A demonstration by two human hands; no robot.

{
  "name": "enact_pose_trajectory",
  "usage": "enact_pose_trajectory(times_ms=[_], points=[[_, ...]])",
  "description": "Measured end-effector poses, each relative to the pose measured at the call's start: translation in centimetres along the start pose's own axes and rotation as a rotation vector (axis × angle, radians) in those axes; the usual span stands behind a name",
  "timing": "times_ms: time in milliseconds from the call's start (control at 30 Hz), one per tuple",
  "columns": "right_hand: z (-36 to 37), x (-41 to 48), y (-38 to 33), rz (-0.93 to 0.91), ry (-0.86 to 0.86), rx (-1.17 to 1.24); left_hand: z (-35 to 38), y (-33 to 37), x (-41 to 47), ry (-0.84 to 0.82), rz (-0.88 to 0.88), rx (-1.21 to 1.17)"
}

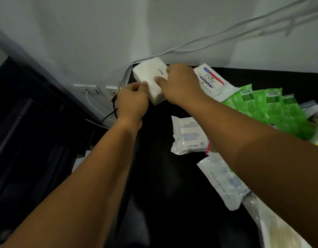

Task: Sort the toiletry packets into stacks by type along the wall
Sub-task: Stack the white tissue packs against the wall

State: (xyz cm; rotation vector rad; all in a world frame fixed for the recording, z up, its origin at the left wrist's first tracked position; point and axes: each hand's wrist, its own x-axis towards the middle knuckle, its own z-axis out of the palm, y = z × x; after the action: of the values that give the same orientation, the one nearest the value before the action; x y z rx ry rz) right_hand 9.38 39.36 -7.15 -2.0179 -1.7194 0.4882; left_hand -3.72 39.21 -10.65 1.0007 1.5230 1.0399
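Toiletry packets are only partly sorted, by the look of it. One white block packet sits in the far left corner of the black table, right up against the wall, and both hands are on it. The left hand pinches its near left edge. The right hand curls over its right side with the thumb laid on top. Whether this block is one thick pack or several stacked cannot be told; its faces look matte, papery and square-cornered. Just beside it along the wall lies a Dove packet, flat, glossy and white with a blue and red label, seemingly the start of a second group. Most of the work appears to be left. A fan of green packets, shiny and crinkled with sealed ends, overlaps loosely further right and is not squared into a stack. A soft, pillowy white wipes pack lies alone mid-table, well apart from the wall. A long translucent sachet, with faint print and a crimped seam, lies nearer the person beside the right forearm. Thin grey cables run down the smooth, pale wall to the corner behind the white block. White wall sockets sit lower left, beyond the table's edge.
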Motion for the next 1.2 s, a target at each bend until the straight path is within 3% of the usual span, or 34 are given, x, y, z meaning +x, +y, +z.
enact_pose_trajectory(times_ms=[200,500,633,867,1033,1200], points=[[1.0,1.7,1.1,0.221,-0.088,0.250,0.6,1.8,2.6,-0.073,0.182,0.270],[1.0,1.7,0.1,0.269,-0.077,0.297,1.0,2.0,2.8,0.002,0.212,0.367],[-0.9,-0.5,0.0,0.209,-0.124,0.297,0.5,2.4,0.9,0.032,0.235,0.352],[-6.1,-6.7,0.5,0.010,-0.126,0.193,-1.7,4.5,-5.3,0.061,0.344,0.525],[-10.1,-12.7,2.5,-0.037,-0.084,0.200,-1.5,5.3,-13.1,0.040,0.416,0.464],[-14.1,-20.0,6.8,-0.023,-0.082,0.272,0.8,3.4,-21.9,-0.051,0.351,0.379]])
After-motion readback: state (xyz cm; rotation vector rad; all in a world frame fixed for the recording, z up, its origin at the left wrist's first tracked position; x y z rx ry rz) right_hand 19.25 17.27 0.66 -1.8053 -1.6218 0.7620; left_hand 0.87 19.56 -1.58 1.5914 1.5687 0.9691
